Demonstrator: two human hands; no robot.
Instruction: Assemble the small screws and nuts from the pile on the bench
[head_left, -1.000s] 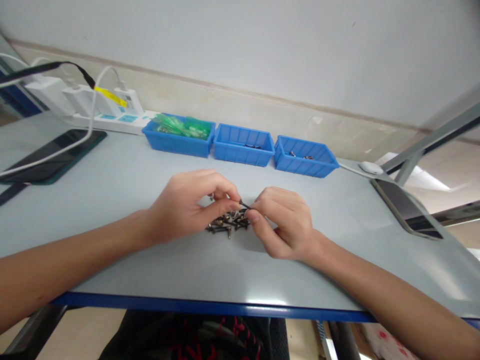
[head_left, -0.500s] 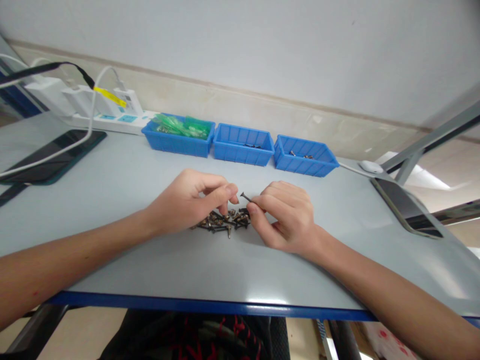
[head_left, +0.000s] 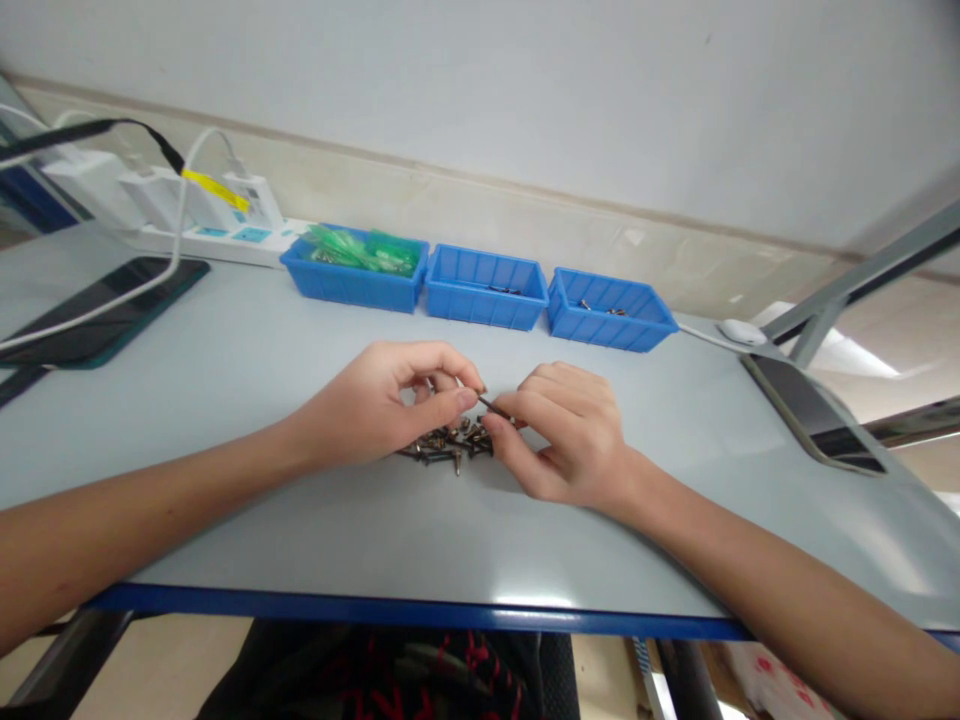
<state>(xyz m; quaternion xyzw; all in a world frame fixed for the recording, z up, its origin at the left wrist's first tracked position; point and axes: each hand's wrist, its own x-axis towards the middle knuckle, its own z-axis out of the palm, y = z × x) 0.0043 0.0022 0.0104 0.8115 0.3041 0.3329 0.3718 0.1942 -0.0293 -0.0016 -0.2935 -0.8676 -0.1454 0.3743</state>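
A dark screw (head_left: 493, 406) spans the gap between my two hands, just above the table. My left hand (head_left: 409, 400) pinches its head end between thumb and forefinger. At the other end, the thumb and forefinger of my right hand (head_left: 566, 430) are closed on the shank. Below them a small pile of black and brass-coloured screws (head_left: 450, 445) lies on the grey table (head_left: 420, 540), partly covered by my left hand.
Three blue bins stand in a row behind: one with green plastic bags (head_left: 360, 250), a middle bin (head_left: 484, 308) with a few dark screws, a right bin (head_left: 611, 330) with a few brass-coloured pieces. Phones lie at left (head_left: 97, 315) and right (head_left: 814, 410). A power strip (head_left: 255, 245) with chargers sits back left.
My left fingers have closed on the head end of the screw, which stood free before. The right hand has shifted slightly left, still gripping the screw.
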